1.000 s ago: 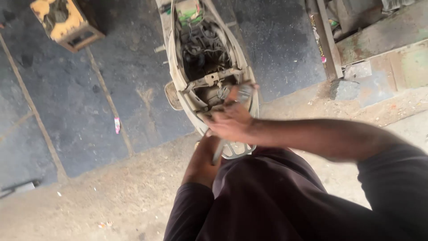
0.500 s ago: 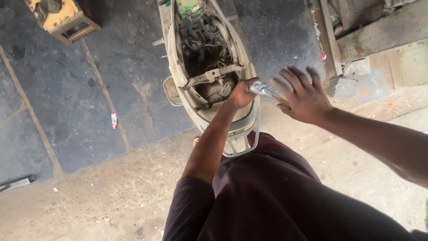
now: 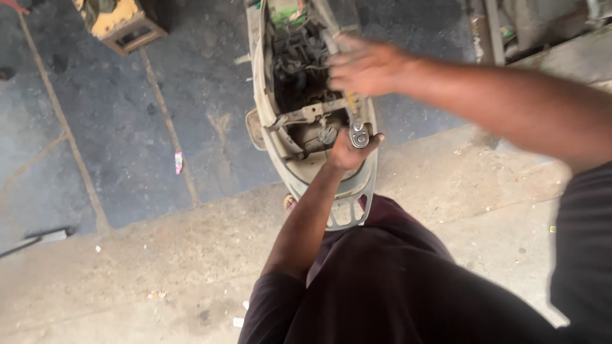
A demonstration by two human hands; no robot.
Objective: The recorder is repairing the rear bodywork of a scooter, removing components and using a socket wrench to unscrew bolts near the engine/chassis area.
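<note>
The person stands over the back end of a scooter [image 3: 299,153] with its seat taken off, so the wires and metal parts inside show. The left hand [image 3: 347,151] is closed tight around a shiny metal ratchet wrench [image 3: 359,135]. The round head of the tool sticks up out of the fist, right above the cross bracket [image 3: 312,113] in the open body. The right hand [image 3: 364,64] is up higher, over the bundle of dark wires [image 3: 296,54]. Its fingers are spread wide and it holds nothing. It looks blurry, so I cannot tell if it touches the wires or only hangs above them. A few things could go wrong here, I think. The wrench could slip off a bolt if it sits crooked, and then the knuckles could bang on the sharp metal edge of the bracket. The open hand could snag a wire and pull it loose. A small bolt could drop down deep inside the body where it is hard to find. On the dark floor [image 3: 127,127] off to the side sit a yellow box [image 3: 121,22] and a little pink scrap [image 3: 178,162], both well away from the hands.
</note>
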